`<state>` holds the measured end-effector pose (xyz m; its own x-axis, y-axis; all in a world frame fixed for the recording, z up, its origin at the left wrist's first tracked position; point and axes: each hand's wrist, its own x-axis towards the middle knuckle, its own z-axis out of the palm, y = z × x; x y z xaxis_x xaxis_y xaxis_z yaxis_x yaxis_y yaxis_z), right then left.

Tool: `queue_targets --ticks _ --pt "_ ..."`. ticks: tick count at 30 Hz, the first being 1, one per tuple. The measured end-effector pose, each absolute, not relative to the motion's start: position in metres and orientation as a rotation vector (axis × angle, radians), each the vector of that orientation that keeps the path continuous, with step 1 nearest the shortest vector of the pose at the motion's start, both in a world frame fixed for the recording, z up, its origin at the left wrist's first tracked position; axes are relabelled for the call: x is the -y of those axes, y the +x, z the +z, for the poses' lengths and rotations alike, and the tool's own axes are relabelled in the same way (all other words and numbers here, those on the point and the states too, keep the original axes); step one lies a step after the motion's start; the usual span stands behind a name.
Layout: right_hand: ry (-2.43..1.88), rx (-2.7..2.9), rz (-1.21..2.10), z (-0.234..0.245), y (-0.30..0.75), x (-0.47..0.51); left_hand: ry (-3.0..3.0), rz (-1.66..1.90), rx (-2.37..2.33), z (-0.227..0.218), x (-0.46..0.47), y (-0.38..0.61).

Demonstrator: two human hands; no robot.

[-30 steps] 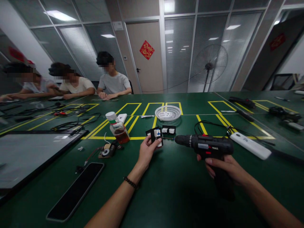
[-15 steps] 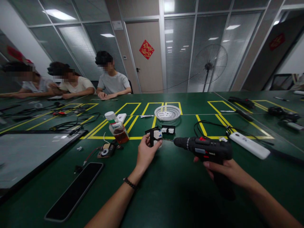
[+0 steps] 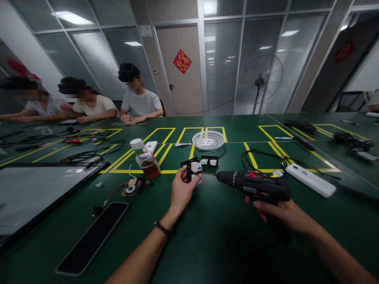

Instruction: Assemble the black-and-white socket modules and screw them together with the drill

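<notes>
My left hand (image 3: 181, 191) pinches a small black part with white and blue pieces (image 3: 192, 169) and holds it upright above the green table (image 3: 213, 236). My right hand (image 3: 281, 215) grips the handle of a black cordless drill (image 3: 256, 186). The drill lies level, and its thin bit points left and reaches the small part. A second black part with white blocks (image 3: 209, 161) lies just behind on the table.
A plastic bottle of brown liquid (image 3: 145, 159), a small motor assembly with wires (image 3: 130, 188) and a dark phone (image 3: 93, 237) lie to the left. A white fan grille (image 3: 209, 140) and a white device with a cable (image 3: 310, 180) sit further back. Three people sit at the far left.
The drill has shifted a little left, so its bit now reaches the small part. My left hand has turned the part more edge-on and raised it slightly.
</notes>
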<state>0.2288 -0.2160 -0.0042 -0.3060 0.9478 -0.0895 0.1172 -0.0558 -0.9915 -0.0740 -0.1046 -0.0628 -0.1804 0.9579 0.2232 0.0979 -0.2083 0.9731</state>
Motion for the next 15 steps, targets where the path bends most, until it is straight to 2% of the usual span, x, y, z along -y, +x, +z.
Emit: queue_targets --ticks 15 --pt "-1.043 1.284 1.622 -0.018 0.219 0.213 1.43 1.62 -1.371 -0.057 0.112 -0.068"
